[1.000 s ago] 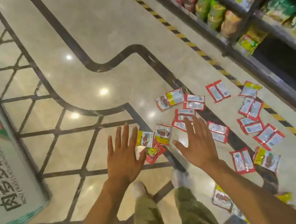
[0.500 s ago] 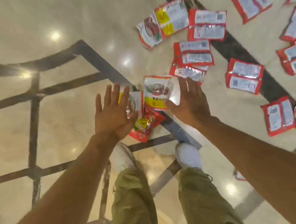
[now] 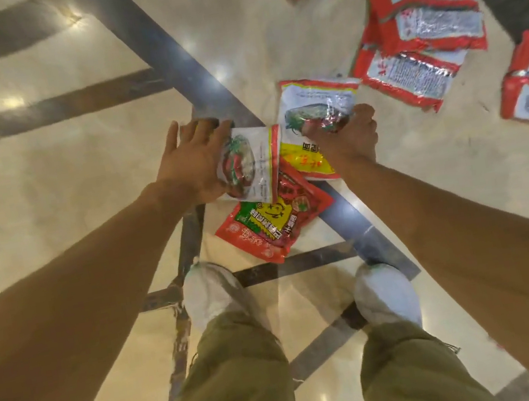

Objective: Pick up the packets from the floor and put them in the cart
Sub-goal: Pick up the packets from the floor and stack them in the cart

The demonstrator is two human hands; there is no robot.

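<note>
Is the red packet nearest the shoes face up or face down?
Face up: the red packet shows its colourful printed front with a yellow label.

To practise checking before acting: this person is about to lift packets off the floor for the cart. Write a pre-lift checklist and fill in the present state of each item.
1. Right hand grips the white-and-yellow packet: ok, thumb and curled fingers pinch it.
2. Left hand holds the red-edged white packet: cannot tell, its thumb is hidden behind the packet.
3. Red packet free to be left behind: not ok, it lies partly under both those packets.
4. Cart within reach: cannot tell, it is out of view.
5. Floor cleared: not ok, more packets lie at the upper right.
</note>
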